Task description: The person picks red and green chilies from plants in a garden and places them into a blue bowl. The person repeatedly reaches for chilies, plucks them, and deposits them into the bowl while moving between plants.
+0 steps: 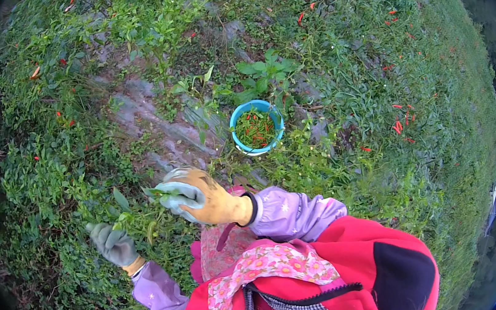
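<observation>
My right hand (199, 196), in a yellow work glove with grey-coated fingers, is closed on some green plant matter (160, 193). Green tips poke out past the thumb; whether they are peppers or leaves is unclear. Lower and to the left, my left hand (112, 243) wears a similar grey-coated glove. Its fingers are curled beside the leafy stems of a pepper plant (147, 223), and what they may hold is hidden. Ahead of me a blue plastic bucket (280, 125) stands on the ground, holding many green and some red chili peppers (254, 128).
Pepper plants (377, 106) with scattered red chilies (397, 127) spread on the right, more (48, 189) on the left. Plastic mulch film (165, 123) covers part of the soil. A broad-leaved plant (263, 74) grows just beyond the bucket.
</observation>
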{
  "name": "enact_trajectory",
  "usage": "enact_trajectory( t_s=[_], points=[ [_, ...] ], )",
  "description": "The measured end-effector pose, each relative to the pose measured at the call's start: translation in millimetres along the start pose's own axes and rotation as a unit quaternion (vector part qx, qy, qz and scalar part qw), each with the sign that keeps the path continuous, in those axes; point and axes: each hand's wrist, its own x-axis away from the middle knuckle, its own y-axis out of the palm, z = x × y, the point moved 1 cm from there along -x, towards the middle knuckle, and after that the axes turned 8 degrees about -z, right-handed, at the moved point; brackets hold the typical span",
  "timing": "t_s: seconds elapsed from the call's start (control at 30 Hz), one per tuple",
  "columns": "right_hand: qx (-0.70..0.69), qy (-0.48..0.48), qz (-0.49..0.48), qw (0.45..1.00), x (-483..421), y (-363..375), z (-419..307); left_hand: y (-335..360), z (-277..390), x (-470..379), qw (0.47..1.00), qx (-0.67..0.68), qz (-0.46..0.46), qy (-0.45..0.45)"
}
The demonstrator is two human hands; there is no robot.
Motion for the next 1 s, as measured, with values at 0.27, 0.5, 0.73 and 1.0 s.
enact_trajectory(
  t_s=[0.27, 0.5, 0.73, 1.0],
  points=[
    [-0.017, -0.062, 0.054, 0.997, 24, -43, -20, -197, -109, -68, 0.895, -0.240, 0.309, -0.214],
    [-0.089, -0.021, 0.082, 0.992, 45, -80, -28, -308, -258, -117, 0.811, -0.400, 0.138, -0.404],
    [-0.119, 0.014, 0.170, 0.978, 46, -91, -18, -355, -277, -132, 0.738, -0.551, 0.186, -0.341],
    [-0.273, 0.242, 0.204, 0.908, 3, -96, -1, -187, -155, -98, 0.820, -0.520, -0.055, -0.233]
  ],
)
